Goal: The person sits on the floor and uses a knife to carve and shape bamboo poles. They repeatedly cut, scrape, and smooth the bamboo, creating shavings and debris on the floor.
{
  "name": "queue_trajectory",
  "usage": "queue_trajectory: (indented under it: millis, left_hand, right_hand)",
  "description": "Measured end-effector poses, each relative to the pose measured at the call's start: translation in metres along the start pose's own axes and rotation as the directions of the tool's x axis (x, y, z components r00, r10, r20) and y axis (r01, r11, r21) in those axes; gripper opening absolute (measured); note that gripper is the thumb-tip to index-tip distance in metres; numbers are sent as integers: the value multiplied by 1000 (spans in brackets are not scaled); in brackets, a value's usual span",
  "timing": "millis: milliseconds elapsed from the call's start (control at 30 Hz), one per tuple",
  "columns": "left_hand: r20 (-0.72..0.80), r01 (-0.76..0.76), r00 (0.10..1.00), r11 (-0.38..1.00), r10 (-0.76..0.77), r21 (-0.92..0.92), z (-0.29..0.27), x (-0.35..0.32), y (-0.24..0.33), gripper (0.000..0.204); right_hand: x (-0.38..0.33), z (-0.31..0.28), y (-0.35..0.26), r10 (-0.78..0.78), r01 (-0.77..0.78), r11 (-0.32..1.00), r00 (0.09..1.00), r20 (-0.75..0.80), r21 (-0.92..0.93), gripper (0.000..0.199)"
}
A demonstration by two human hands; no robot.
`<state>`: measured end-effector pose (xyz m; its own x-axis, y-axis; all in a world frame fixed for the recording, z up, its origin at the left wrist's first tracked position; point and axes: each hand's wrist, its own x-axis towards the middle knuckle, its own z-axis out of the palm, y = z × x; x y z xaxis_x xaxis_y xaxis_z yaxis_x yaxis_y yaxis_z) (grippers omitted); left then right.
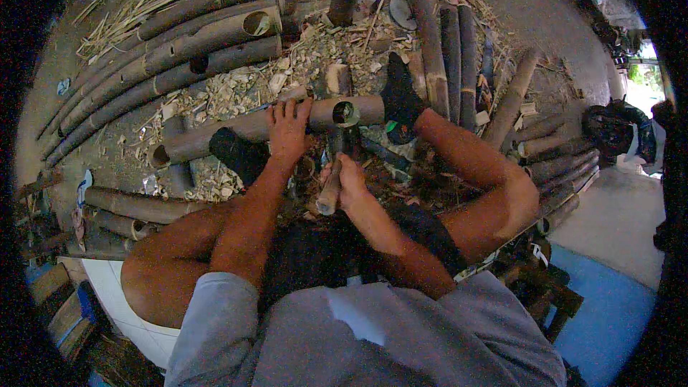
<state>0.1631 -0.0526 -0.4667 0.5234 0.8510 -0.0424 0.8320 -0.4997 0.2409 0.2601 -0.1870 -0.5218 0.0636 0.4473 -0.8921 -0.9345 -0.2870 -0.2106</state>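
A bamboo pole [247, 127] lies crosswise before me, with an opening cut into its upper side near the right end. My left hand [289, 129] rests on the pole left of this opening, its fingers spread over the surface. My right hand [350, 178] is closed around a thick round wooden handle [328, 202] just on the near side of the pole. What the handle's far end joins is dark and hard to make out. My feet, in black socks, press near both ends of the pole. Just beyond my left fingers lies a pale wooden handle [294, 94].
Pale wood chips [236, 97] cover the ground. Several long bamboo poles [193, 39] lie at the far left, more [428, 43] at the far right. A short upright bamboo piece [345, 0] stands at the back. Cut bamboo [562, 165] is stacked by my right knee.
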Motion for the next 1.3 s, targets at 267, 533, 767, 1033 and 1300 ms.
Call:
queue_trajectory:
  millis: [267,533,767,1033,1300]
  left_hand:
    - [-12,2,1000,999,-2,-38,2,0,-1,103]
    - [-62,-19,998,999,18,-29,6,-3,-2,102]
    - [-40,5,999,1000,-6,-23,6,4,-5,97]
    - [-57,-37,998,999,35,-35,10,11,-8,94]
    - [38,6,999,999,-4,-42,21,30,-22,93]
  right_hand:
    - [0,-15,-6,-70,87,980,992,102,-177,27]
    - [45,18,25,-158,142,982,979,-127,-121,29]
    - [13,-13,5,-184,186,963,983,27,-194,30]
    - [-67,-21,-81,-109,134,988,953,284,-71,32]
    - [-244,-64,-185,-257,371,739,927,274,-562,34]
